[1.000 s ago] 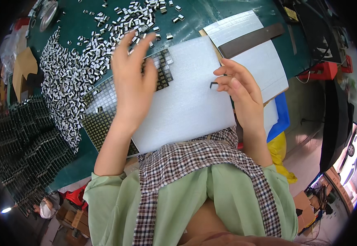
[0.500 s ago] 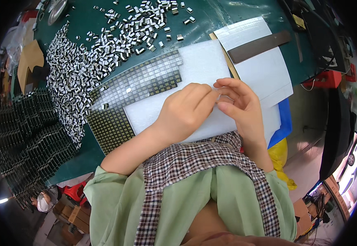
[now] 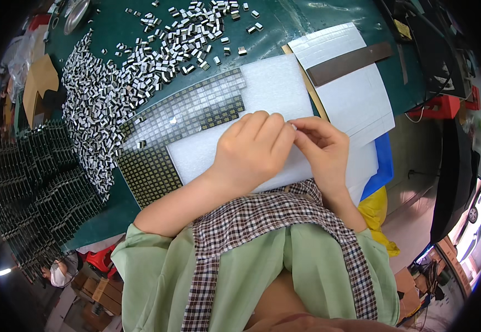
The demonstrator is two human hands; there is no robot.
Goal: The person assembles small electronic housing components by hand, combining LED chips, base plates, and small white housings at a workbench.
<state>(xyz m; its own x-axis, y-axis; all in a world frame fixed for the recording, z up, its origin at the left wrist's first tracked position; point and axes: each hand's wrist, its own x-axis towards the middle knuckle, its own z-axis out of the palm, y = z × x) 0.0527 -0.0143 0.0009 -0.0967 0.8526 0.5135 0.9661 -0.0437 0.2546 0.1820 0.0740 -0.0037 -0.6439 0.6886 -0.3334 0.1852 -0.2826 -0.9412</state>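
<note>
Above a white foam slab (image 3: 276, 74), my two hands meet at the fingertips. My left hand (image 3: 251, 148) is closed, its fingers curled and mostly hidden behind its back. Thumb and forefinger of my right hand (image 3: 327, 152) are pinched on a tiny whitish piece (image 3: 294, 127), of which only a speck shows. To the left of my hands lies a dark sheet (image 3: 151, 176) gridded with small gold-marked squares. A shiny row of pale squares (image 3: 196, 105) spans its upper part. Beyond it spreads a heap of small black-and-white pinned components (image 3: 99, 99).
White sheets (image 3: 356, 99) lie right of the slab, with a dark flat bar (image 3: 351, 63) across them. Stacked dark strips (image 3: 36, 182) stand at the left edge of the green table (image 3: 285, 22). A blue tray (image 3: 383, 166) and a yellow bag (image 3: 376, 218) are at the right.
My right hand's fingers have closed from a loose spread into a pinch against my left fingertips. My left hand has shifted only slightly.
</note>
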